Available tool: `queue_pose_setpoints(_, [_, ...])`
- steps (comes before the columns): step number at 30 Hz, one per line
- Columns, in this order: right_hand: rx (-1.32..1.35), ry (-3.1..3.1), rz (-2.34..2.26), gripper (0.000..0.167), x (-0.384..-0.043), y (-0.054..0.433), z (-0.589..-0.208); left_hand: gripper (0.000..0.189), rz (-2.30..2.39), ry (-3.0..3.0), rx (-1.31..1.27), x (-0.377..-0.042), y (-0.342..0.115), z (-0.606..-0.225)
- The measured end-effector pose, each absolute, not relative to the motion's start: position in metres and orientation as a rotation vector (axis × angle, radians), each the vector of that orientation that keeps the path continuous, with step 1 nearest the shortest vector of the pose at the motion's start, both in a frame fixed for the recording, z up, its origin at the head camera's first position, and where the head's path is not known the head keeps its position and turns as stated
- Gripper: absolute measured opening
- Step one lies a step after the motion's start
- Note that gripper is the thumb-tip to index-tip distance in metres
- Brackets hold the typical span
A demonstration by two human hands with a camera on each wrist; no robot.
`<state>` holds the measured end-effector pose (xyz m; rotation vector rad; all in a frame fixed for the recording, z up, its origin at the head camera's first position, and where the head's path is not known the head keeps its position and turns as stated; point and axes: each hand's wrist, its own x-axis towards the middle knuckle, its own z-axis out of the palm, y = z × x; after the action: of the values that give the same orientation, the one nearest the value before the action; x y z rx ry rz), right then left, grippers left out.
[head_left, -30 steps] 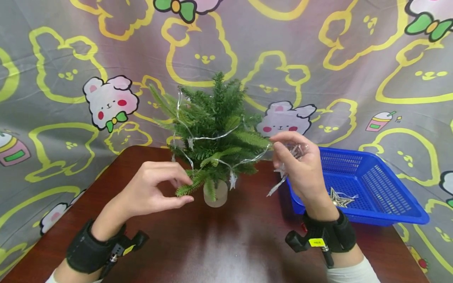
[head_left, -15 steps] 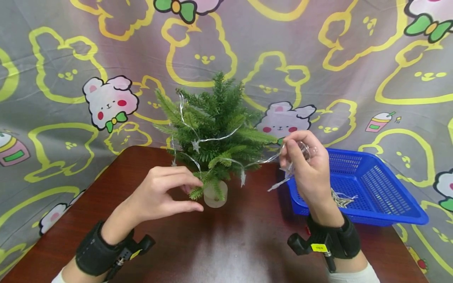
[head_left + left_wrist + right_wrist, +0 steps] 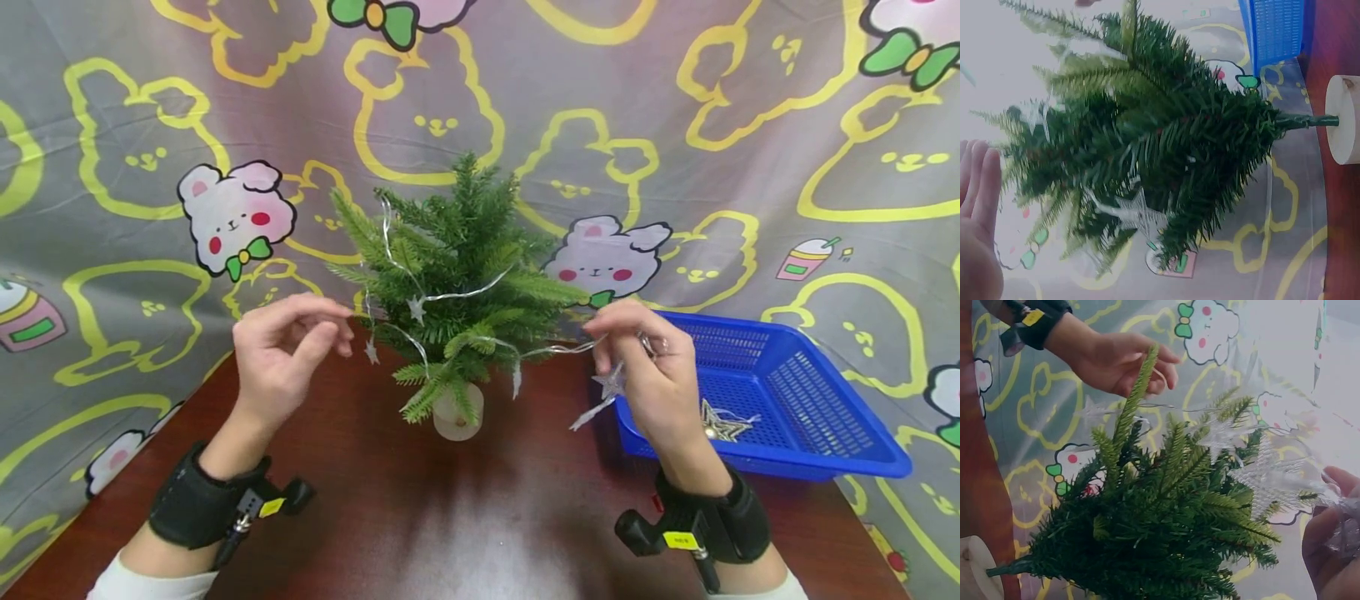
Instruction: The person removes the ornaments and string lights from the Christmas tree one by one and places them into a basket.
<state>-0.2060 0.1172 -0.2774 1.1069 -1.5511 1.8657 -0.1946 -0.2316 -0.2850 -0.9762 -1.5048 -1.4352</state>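
A small artificial Christmas tree stands on a pale round base in the middle of the table. Clear string lights with star-shaped covers drape across its branches. On the tree's right, my right hand pinches the string, with a bunch of loose lights in the palm. A star light dangles below those fingers. My left hand is left of the tree, fingers loosely bent, its tips near the left branches and a hanging star. It holds nothing that shows. In the right wrist view, a star light hangs close to the right fingers.
A blue plastic basket is at the right, partly behind my right hand. Inside it lies a gold star ornament. The brown table meets a cartoon-printed cloth at the back.
My left hand has left the lower front branch and moved left and up to the tree's left side. My right hand moved slightly right, still holding the string lights.
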Motion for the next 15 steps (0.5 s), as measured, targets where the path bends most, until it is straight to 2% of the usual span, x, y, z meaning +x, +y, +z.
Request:
queue_pose_setpoints(3, [1.158, -1.523, 1.912, 0.036, -0.207, 0.116, -0.279, 0.018, -1.511, -1.451, -0.843, -0.201, -0.239, -0.282])
queue_pose_setpoints(7, [1.206, -1.483, 2.05, 0.038, -0.206, 0.115, -0.279, 0.02, -1.553, -1.459, -0.714, -0.214, -0.247, -0.275])
queue_pose_setpoints(12, [1.229, -1.465, 2.124, 0.032, -0.204, 0.115, -0.281, 0.035, -1.641, -1.517, -0.653, -0.228, -0.252, -0.271])
queue_pose_setpoints(15, [1.183, -1.516, 2.067, 0.024, -0.204, 0.115, -0.282, 0.036, -1.665, -1.553, -0.697, -0.232, -0.252, -0.27])
